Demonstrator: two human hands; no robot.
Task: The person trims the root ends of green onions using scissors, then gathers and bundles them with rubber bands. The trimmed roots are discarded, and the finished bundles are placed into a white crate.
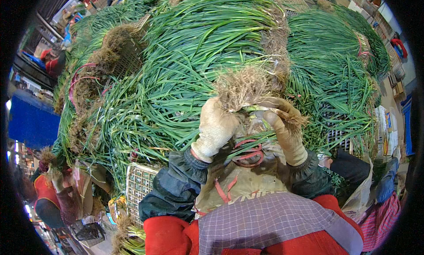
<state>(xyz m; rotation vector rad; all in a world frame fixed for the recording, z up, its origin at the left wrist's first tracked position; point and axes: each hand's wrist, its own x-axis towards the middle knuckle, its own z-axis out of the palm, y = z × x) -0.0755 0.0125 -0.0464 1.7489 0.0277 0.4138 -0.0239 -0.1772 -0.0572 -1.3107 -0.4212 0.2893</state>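
Note:
A bunch of rooted, leafy allium plants (243,86) is gripped in my left hand (217,124), its tan fibrous roots spread above the knuckles. My right hand (288,132), gloved like the left, holds a pale stalk (254,107) between thumb and fingers, close against the bunch. A small brown root tuft (296,118) sticks out at the right fingers. Below both hands, a pink-red strap (249,157) lies looped on the dirty apron (255,177) over my lap, with some green leaves across it.
Large heaps of green plants (205,40) lie ahead, with more piled to the right (328,50). A plastic crate (140,185) stands at my left elbow. One person (54,202) works at left; another person's striped sleeve (381,222) shows at lower right.

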